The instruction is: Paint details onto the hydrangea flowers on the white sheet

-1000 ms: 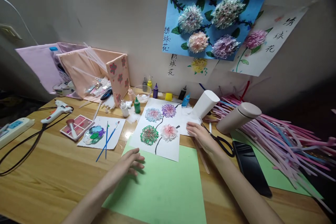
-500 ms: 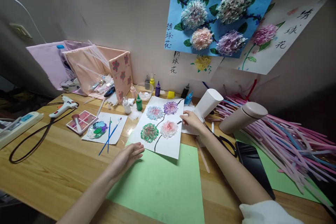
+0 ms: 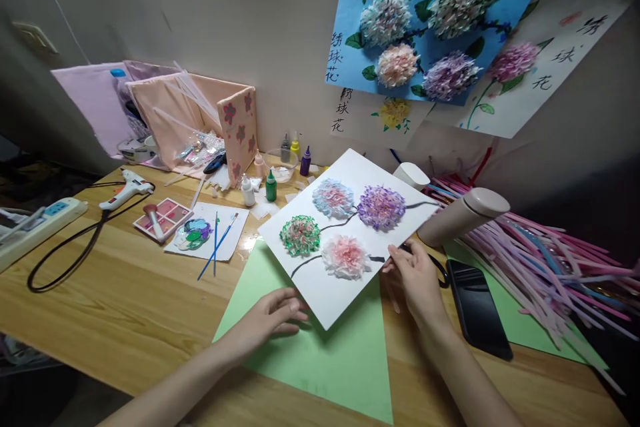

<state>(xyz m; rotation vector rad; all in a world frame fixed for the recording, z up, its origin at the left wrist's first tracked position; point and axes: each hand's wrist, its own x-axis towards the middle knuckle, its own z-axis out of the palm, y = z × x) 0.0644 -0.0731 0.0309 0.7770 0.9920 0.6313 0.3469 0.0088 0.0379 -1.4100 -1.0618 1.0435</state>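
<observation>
A white sheet of paper (image 3: 320, 310) bears raised paper flowers in blue-pink, purple, green and pink-white, with dark painted stems. It is raised and tilted over a green sheet (image 3: 345, 373). My right hand (image 3: 413, 277) pinches the sheet's right edge between thumb and fingers. Just below its lower left edge is my left hand (image 3: 280, 313), open, fingers slightly apart and pointing toward the paper. Whether those fingertips touch its underside I cannot tell.
Left of the sheet lie paintbrushes (image 3: 220, 243), a paint-smeared paper (image 3: 235, 217), a glue gun (image 3: 127, 190) and a power strip (image 3: 40, 227). Paint bottles (image 3: 271, 187) stand behind. On the right are a phone (image 3: 480, 310), a tumbler (image 3: 463, 217) and pipe cleaners (image 3: 545, 273). Flower pictures (image 3: 425, 33) hang on the wall.
The flower sheet has been lifted toward me and turned clockwise. My right hand has come nearer and right with its edge; my left hand has shifted right and slightly nearer.
</observation>
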